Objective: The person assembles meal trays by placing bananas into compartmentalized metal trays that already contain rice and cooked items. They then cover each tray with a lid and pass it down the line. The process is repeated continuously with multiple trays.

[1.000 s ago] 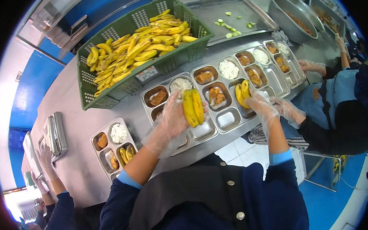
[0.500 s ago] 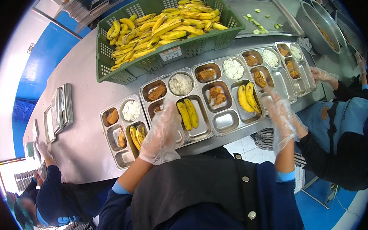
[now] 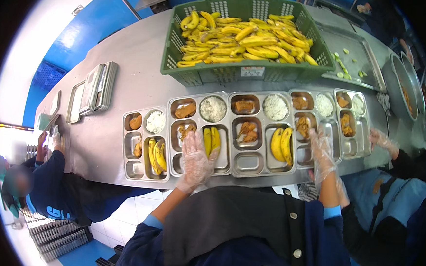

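Note:
My left hand (image 3: 195, 165), in a clear plastic glove, lies over the lower part of a metal compartment tray (image 3: 223, 165). Its fingers are stretched out, with the thumb beside a pair of bananas (image 3: 211, 139). My right hand (image 3: 322, 157), gloved the same way, reaches over another compartment tray (image 3: 305, 160) with fingers extended and no item visible in it. Between my hands, a tray (image 3: 248, 163) holds rice (image 3: 275, 107), brown food pieces (image 3: 247, 131) and two bananas (image 3: 281, 144). The leftmost tray (image 3: 134, 168) also carries bananas (image 3: 157, 155), rice and brown pieces.
A green perforated crate (image 3: 211, 77) full of bananas stands behind the trays. Stacked trays (image 3: 107, 87) lie at left. Banana ends sit on a metal pan (image 3: 368, 62) at right, near large bowls (image 3: 396, 90). Another person's gloved hand (image 3: 384, 143) touches the rightmost tray; another person works at left.
The view has turned, so the crate and trays sit farther right and straighter. My left hand now covers more of its tray, its thumb next to the bananas. My right hand stays over its tray.

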The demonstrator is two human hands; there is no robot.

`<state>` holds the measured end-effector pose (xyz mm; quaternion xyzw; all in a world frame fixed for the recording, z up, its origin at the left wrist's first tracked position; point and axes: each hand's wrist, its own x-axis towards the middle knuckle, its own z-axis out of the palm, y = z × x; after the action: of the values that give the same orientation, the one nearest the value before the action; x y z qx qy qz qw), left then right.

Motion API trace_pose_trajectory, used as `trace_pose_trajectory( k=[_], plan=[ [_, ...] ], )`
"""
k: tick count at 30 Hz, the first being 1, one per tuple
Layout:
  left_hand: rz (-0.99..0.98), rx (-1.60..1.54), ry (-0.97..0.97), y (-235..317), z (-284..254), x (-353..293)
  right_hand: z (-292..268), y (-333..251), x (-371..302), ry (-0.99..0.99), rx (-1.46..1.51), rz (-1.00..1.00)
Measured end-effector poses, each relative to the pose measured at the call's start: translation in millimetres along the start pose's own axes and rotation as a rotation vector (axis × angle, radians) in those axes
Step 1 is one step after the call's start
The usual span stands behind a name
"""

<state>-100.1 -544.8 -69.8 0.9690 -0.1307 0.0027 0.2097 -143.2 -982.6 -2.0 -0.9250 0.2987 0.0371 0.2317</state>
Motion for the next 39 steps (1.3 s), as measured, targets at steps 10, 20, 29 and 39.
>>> trace_pose_trajectory(
  k=[10, 20, 29, 39],
  plan=[
    [0.042, 0.078, -0.030, -194, -61, 13, 53, -130, -64, -0.319, 0.018, -0.260],
    [0.096, -0.062, 0.322, -179, -131, 86, -32, -332, 26, -0.112, -0.352, -1.423],
    [0.365, -0.069, -0.106, -66, -131, 279, 47, -397, 121, -0.225, -0.863, -1.379],
    [0.418, 0.474, -0.406, -80, -71, 340, 24, -376, 128, -0.075, -0.881, -1.381]
  ],
)
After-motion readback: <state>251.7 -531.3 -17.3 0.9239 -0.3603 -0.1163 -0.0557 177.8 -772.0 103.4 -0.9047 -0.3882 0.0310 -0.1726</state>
